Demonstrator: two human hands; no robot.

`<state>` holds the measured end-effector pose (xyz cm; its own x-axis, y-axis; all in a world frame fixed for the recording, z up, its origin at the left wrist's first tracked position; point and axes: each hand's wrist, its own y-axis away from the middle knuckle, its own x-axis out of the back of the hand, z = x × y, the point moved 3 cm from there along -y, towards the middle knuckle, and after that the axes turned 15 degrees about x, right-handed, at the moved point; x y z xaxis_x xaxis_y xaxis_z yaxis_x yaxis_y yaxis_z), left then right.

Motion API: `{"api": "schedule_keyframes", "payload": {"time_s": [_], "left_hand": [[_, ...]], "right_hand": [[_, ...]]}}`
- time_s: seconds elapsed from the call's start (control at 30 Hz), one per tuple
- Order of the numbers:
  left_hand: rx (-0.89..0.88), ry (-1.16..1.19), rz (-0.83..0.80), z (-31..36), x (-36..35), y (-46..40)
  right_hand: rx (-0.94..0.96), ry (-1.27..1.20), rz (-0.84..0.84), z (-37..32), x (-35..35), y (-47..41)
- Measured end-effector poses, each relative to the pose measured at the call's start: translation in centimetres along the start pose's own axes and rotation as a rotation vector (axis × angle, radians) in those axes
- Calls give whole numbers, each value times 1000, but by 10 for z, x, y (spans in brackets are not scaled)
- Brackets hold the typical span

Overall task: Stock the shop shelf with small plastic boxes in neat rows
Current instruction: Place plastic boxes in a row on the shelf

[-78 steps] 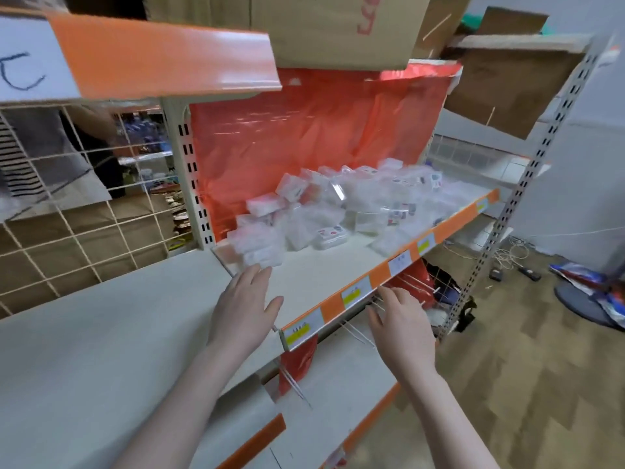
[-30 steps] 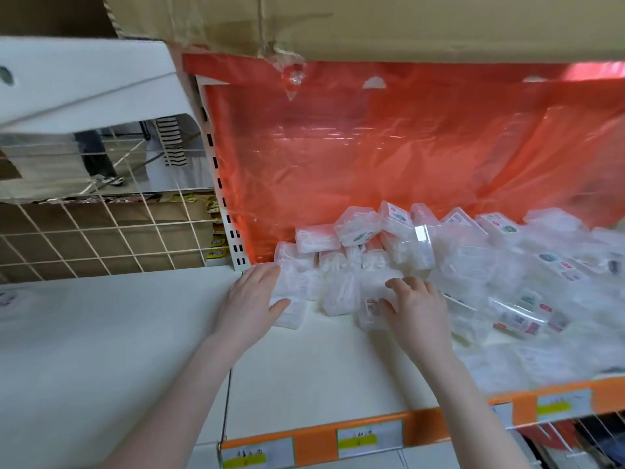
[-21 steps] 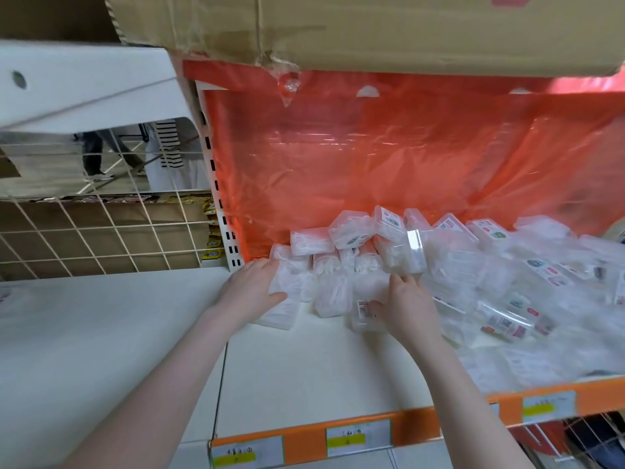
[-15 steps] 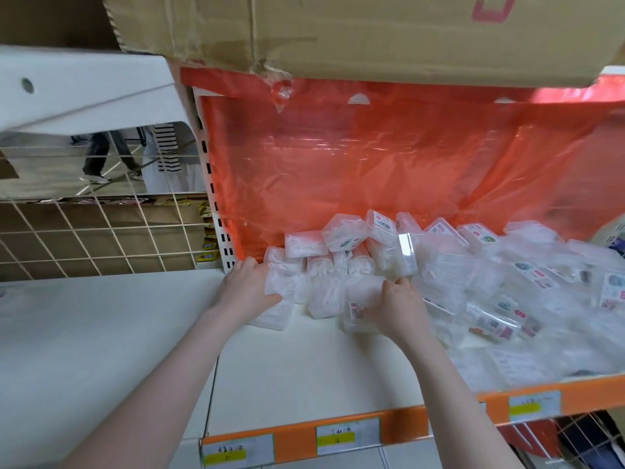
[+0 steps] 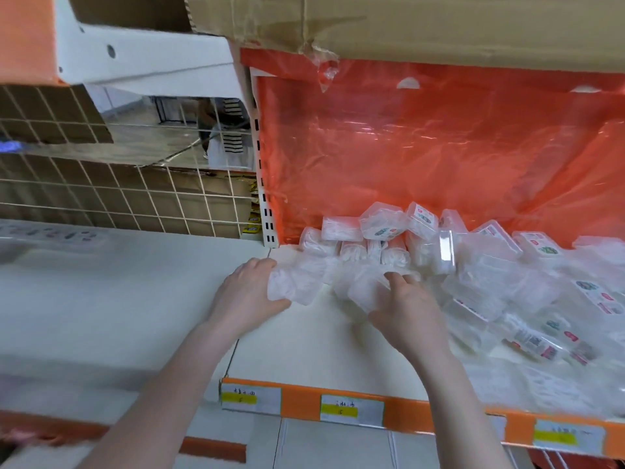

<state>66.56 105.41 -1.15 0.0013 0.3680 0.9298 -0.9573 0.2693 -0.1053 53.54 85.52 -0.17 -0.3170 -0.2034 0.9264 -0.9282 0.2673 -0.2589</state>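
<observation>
A wire grid panel (image 5: 111,201) closed off the back of the neighbouring bay at the far left, and a white slotted upright (image 5: 262,184) stood at the back left corner of the shelf (image 5: 304,346). The left hand (image 5: 248,297) lay on the shelf near that corner, its grip curled around a small clear box (image 5: 292,287), thumb along the box's near edge and fingers over its far side. Just to the right, the right hand (image 5: 411,314) had its grip wrapped over another clear box (image 5: 367,291), fingers on top and thumb underneath; the two boxes sat almost touching. Behind them a short row of boxes stood on end against the orange plastic sheet (image 5: 439,147) at the back edge. From there to the right edge, a loose heap of plastic boxes (image 5: 507,286) covered the shelf, some with labels showing. Price tags (image 5: 351,407) lined the orange front edge, and a cardboard carton (image 5: 422,25) hung overhead.
</observation>
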Motion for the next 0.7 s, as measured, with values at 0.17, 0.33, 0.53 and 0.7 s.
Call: {"api": "schedule_keyframes", "payload": {"time_s": [0.17, 0.33, 0.53, 0.7], "left_hand": [[86, -5, 24, -43, 17, 31], [153, 14, 36, -95, 43, 51], [221, 22, 57, -163, 77, 73], [246, 15, 76, -237, 116, 92]], "right_hand": [[155, -72, -49, -42, -23, 0], [298, -132, -79, -95, -35, 1], [402, -114, -75, -170, -42, -4], [428, -119, -87, -254, -64, 1]]}}
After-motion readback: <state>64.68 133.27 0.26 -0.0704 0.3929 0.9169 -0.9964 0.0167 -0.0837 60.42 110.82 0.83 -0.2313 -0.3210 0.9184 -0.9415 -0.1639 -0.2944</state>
